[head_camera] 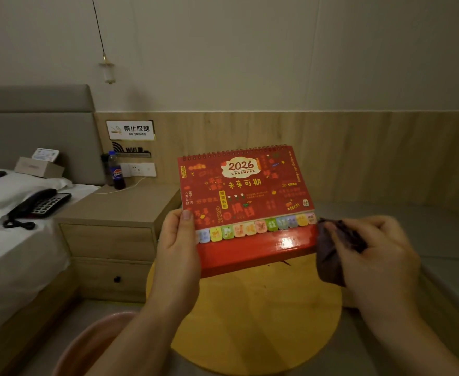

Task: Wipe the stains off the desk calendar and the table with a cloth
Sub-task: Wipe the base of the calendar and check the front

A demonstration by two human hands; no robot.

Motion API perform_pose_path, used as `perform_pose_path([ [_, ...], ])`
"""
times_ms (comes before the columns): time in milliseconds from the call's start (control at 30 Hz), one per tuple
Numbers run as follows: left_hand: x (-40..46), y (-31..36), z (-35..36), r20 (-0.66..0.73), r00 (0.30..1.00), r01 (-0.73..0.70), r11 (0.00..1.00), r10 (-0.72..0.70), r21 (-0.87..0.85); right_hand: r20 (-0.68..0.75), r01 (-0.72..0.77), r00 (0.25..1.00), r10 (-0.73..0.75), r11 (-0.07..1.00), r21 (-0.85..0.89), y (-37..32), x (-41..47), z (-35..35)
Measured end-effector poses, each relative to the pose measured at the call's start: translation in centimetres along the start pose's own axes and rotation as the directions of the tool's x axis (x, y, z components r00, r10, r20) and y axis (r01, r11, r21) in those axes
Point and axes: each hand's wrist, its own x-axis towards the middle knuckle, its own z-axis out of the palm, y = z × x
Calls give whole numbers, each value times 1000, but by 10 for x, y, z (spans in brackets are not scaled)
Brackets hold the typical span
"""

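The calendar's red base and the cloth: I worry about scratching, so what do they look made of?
The desk calendar base looks like glossy laminated card: the red strip below the tabs shows a bright white glare, and the pages hang on a wire spiral. The cloth, bunched in the right hand, looks like soft dark purple fabric, creased and matte. Exact fibre cannot be told.

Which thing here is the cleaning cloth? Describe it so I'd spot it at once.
Start at the round yellow table in the middle, then look up to the red 2026 desk calendar that the left hand holds above it. At the calendar's lower right corner, the right hand grips a bunched dark purple cloth, the only soft, crumpled thing there.
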Motion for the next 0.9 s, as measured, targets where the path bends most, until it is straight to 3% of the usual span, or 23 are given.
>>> perform_pose_path([
  [400, 0, 0, 5, -18, 1000, -5, 1000, 5, 18, 34, -9, 999, 6, 996, 88, -9, -7, 2],
  [900, -12, -16, 32, 38, 995, -99, 993, 97, 63, 193, 131, 961, -197, 943, 306, -87, -54, 36],
])
